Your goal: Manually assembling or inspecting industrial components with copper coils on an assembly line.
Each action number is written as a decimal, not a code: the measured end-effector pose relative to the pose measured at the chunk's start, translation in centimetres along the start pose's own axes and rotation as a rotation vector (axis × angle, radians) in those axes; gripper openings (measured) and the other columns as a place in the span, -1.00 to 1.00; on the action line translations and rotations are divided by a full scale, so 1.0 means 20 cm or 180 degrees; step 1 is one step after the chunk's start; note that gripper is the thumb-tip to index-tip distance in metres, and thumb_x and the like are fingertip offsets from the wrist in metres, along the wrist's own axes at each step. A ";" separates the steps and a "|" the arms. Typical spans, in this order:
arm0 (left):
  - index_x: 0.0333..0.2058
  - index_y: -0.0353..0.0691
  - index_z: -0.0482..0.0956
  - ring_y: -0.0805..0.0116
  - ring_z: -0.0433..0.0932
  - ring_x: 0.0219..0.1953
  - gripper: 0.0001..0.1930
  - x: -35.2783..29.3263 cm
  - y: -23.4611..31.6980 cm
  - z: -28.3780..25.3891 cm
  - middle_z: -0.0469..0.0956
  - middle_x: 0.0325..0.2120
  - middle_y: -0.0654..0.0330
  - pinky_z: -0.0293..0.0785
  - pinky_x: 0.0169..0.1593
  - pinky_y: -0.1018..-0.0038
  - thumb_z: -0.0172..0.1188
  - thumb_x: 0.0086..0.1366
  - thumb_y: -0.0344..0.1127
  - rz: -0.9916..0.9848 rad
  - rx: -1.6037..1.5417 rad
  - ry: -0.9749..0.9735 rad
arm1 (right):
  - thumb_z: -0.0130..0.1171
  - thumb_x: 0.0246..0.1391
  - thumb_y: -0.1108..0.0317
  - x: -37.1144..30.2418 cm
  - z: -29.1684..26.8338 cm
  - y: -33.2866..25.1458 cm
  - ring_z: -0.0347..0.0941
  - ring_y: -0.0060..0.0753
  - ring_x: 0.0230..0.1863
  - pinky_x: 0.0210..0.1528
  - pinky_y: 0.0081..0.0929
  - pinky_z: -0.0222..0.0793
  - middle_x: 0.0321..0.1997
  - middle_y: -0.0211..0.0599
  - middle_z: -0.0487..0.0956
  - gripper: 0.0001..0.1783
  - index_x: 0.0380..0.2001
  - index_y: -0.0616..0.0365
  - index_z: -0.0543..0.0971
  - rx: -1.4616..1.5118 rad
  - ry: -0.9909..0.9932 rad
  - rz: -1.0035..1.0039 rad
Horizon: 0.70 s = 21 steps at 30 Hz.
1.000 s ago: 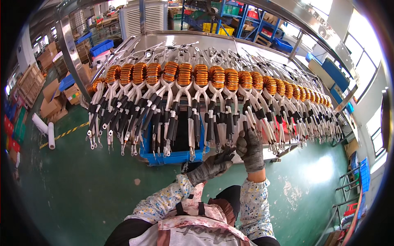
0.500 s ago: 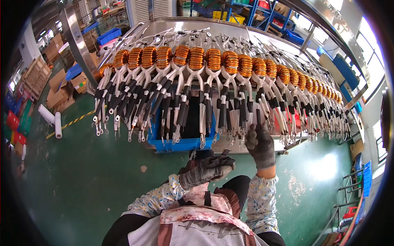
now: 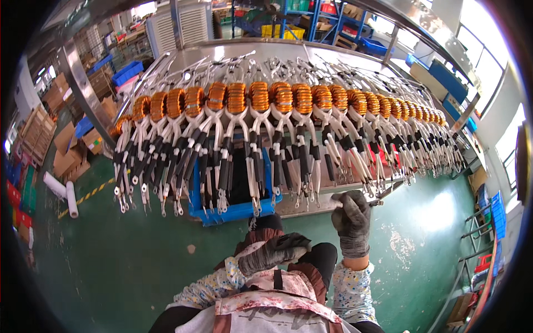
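Along the metal table's front hangs a row of copper-wound ring coils (image 3: 259, 97), their white leads fitted with black sleeves (image 3: 224, 173) and ending in ring terminals. My left hand (image 3: 266, 256), in a grey glove, is closed around black sleeve pieces (image 3: 293, 241) in front of my lap. My right hand (image 3: 352, 222), also gloved, is just below the hanging lead ends, right of centre. Its fingers are curled together. A small pale bit shows at its fingertips; I cannot tell what it is.
A blue crate (image 3: 233, 212) with dark contents stands beneath the leads. The metal table (image 3: 244, 51) has upright posts and an overhead rail. Cardboard boxes (image 3: 69, 151) and white rolls (image 3: 71, 198) lie on the left, and blue shelving (image 3: 327, 25) stands behind.
My right hand has come down from among the leads, and its fingers have curled in. The left hand is slightly lower, still holding black sleeves. The whole view has shifted a little.
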<state>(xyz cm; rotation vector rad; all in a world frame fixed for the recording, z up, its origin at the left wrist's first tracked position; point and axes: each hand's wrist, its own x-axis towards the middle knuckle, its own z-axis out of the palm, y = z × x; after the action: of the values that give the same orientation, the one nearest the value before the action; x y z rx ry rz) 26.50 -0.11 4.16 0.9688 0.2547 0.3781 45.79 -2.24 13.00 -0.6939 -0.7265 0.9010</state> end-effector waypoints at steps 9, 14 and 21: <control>-0.10 -0.22 0.41 0.62 0.39 -0.21 -0.72 -0.10 -0.03 -0.09 0.44 -0.22 0.33 0.32 -0.15 0.67 0.09 0.19 -0.38 -0.0081 0.0680 0.0703 | -0.01 0.10 0.18 0.04 0.00 -0.03 0.01 -0.73 -0.68 -0.65 -0.72 -0.05 -0.69 -0.67 0.08 -0.60 -0.13 0.30 0.39 -0.0200 0.0124 0.1270; -0.10 -0.15 0.42 0.71 0.25 -0.50 -0.74 -0.11 0.02 -0.04 0.39 -0.46 0.47 0.20 -0.40 0.76 0.07 0.21 -0.35 -0.0009 -0.0148 0.0568 | -0.03 0.11 0.20 0.04 0.03 -0.03 0.00 -0.76 -0.70 -0.64 -0.73 -0.03 -0.69 -0.68 0.10 -0.63 -0.17 0.31 0.42 -0.0172 0.0191 0.1270; -0.18 -0.22 0.44 0.61 0.18 -0.73 -0.76 -0.10 0.04 -0.02 0.27 -0.70 0.37 0.05 -0.67 0.67 0.10 0.18 -0.30 0.0049 0.0079 0.0679 | -0.06 0.13 0.30 0.20 0.04 -0.09 -0.07 -0.82 -0.77 -0.77 -0.81 -0.18 -0.70 -0.71 0.08 -0.71 -0.20 0.32 0.42 0.0532 0.0244 0.1894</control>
<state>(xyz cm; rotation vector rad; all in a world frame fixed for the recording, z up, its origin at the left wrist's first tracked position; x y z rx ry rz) 24.31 -0.24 4.67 0.9559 0.4465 0.4940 47.63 0.50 15.93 -0.8047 -0.3674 1.4506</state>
